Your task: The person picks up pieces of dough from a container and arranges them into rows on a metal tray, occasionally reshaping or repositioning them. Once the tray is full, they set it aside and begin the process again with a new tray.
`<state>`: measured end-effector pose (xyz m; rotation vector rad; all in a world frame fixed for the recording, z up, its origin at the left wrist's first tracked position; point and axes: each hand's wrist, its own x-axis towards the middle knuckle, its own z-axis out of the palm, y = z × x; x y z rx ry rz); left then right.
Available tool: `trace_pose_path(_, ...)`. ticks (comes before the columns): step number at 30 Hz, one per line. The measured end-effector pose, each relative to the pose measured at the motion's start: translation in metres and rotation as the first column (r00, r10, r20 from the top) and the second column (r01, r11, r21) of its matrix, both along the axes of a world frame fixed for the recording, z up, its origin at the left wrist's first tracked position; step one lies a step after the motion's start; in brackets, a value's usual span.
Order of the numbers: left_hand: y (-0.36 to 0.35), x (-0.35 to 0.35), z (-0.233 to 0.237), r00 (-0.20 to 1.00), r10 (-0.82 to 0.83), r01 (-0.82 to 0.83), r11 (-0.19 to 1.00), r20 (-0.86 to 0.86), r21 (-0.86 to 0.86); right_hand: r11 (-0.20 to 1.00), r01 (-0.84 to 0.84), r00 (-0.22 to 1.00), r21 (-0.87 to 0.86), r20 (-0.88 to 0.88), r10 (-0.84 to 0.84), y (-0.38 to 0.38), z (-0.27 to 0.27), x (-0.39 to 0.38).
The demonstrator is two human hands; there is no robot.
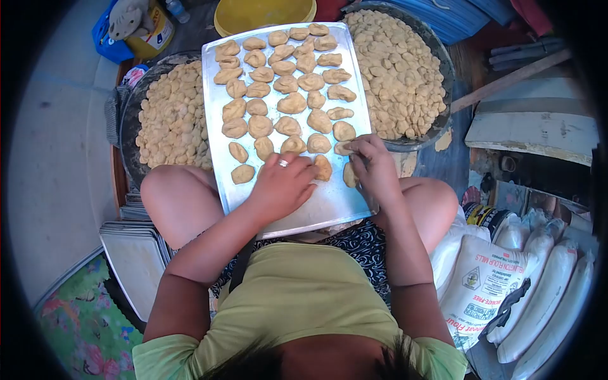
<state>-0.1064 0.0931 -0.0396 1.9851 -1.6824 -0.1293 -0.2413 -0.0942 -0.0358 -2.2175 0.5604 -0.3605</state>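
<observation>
Arranging dough (292,103) on the tray (297,221), apparently, the right hand (377,170) pinches one piece near the tray's right edge, fingertips nearly together; the left hand (282,185) curls half-open lower down, hold unclear; next calls for gentle release.

At the top, a round yellow tub (266,15) sits near a clear bottle (178,11) with a blue label. At upper left, a gray cat-shaped item (130,18) rests against a yellow container (158,37). A wooden pole (512,81) slants at upper right. At lower right, a white sack (484,285) printed "Wheat Flour" lies beside long, pale plastic bags (541,310). Lower left shows green floral sheeting (85,329).
</observation>
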Motion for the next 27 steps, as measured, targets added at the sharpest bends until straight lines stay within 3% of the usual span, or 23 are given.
trace_pose_path(1, -0.006, -0.002, -0.005, 1.000, 0.000, 0.000, 1.000, 0.003, 0.000, 1.000, 0.024, 1.000, -0.013, -0.007, -0.025, 0.002, -0.002, 0.000)
trace_pose_path(3, -0.017, -0.005, -0.021, 0.986, -0.029, 0.023, 0.999, 0.166, 0.043, 0.998, 0.047, 0.999, -0.028, -0.014, -0.048, 0.008, 0.001, -0.002)
trace_pose_path(6, -0.025, -0.007, -0.030, 0.983, 0.035, -0.033, 0.999, 0.180, -0.015, 0.997, 0.040, 0.998, -0.060, -0.042, -0.042, 0.014, 0.008, -0.008)
trace_pose_path(8, -0.025, -0.010, -0.028, 0.987, 0.044, -0.044, 0.999, 0.152, 0.000, 0.989, -0.070, 0.995, -0.132, -0.079, 0.060, 0.009, -0.004, -0.016)
trace_pose_path(12, -0.020, -0.009, -0.032, 0.981, 0.027, -0.027, 1.000, 0.191, 0.000, 0.995, -0.020, 1.000, -0.099, -0.025, 0.018, 0.007, -0.009, -0.013)
trace_pose_path(16, -0.015, -0.006, -0.030, 0.971, 0.009, -0.006, 1.000, 0.241, -0.014, 0.983, -0.038, 0.998, -0.177, -0.047, 0.031, 0.008, -0.015, -0.007)
trace_pose_path(18, -0.008, -0.009, -0.018, 0.993, 0.075, -0.073, 0.997, 0.090, -0.025, 0.975, -0.067, 0.996, -0.211, -0.078, 0.051, 0.006, -0.016, -0.006)
trace_pose_path(20, 0.011, -0.005, -0.009, 0.988, 0.117, -0.114, 0.993, 0.098, -0.039, 0.994, 0.019, 0.999, -0.106, 0.030, -0.016, 0.011, 0.001, -0.007)
trace_pose_path(22, 0.037, 0.001, -0.009, 0.987, 0.161, -0.161, 0.987, 0.013, -0.009, 0.989, 0.031, 0.999, -0.142, 0.019, -0.028, 0.002, -0.001, -0.004)
trace_pose_path(24, 0.051, 0.007, -0.011, 0.984, 0.176, -0.176, 0.984, 0.030, 0.029, 0.981, 0.130, 0.991, -0.146, -0.007, -0.132, 0.000, 0.002, 0.010)
trace_pose_path(27, 0.063, 0.013, -0.022, 0.980, 0.190, -0.194, 0.979, 0.062, 0.068, 0.966, 0.030, 0.991, -0.256, -0.119, -0.062, -0.007, -0.006, 0.029)
